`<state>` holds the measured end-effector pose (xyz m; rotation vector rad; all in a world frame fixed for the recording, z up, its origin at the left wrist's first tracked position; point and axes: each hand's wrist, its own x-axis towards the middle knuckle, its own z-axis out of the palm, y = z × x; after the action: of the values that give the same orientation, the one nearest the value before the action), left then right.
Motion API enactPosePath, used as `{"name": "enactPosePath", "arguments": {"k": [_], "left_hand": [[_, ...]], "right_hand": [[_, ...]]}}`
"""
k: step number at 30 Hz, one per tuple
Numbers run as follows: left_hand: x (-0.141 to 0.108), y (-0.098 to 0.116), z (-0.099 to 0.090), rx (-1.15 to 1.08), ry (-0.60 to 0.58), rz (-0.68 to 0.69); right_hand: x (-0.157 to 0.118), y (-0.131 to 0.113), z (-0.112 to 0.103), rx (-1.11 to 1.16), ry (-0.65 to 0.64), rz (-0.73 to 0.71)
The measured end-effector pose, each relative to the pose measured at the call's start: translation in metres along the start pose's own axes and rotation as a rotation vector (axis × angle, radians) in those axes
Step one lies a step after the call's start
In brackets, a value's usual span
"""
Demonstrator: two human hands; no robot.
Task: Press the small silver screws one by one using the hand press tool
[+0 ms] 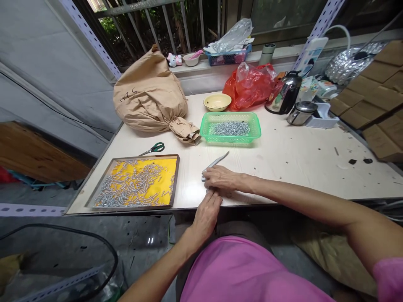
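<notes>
My right hand [222,178] rests at the table's front edge, fingers curled and pressed together beside a grey metal tool with a thin curved arm [220,159]. Part of that tool is hidden by the fingers. Just below, my left hand [208,209] meets the right one, its fingertips pinched at the edge. Whatever lies between the fingers is too small or covered. Left of the hands, a shallow tray [176,180] with a yellow bottom holds many small silver metal pins. More such pieces lie in a green plastic basket [230,139] beyond the hands.
Green-handled scissors [157,147] lie behind the tray. Farther back are a large brown paper sack [147,92], a cream bowl [217,102], a red plastic bag [248,88], a thermos jug [285,92] and a steel pot [301,113]. Cardboard boxes [374,88] stand at right.
</notes>
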<state>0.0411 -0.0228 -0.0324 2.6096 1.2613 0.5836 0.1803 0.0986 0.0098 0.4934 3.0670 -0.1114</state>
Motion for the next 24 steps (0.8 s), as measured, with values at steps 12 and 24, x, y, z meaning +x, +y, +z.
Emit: {"name": "enactPosePath", "arguments": {"k": [12,24], "left_hand": [[-0.008,-0.009,0.008,-0.031,0.051,-0.039],[0.03,-0.019,-0.031,-0.831,0.18,-0.761]], "right_hand": [[0.035,-0.016,-0.044,0.404,0.381,0.077],[-0.053,0.102,-0.092,0.012,0.449,1.041]]}}
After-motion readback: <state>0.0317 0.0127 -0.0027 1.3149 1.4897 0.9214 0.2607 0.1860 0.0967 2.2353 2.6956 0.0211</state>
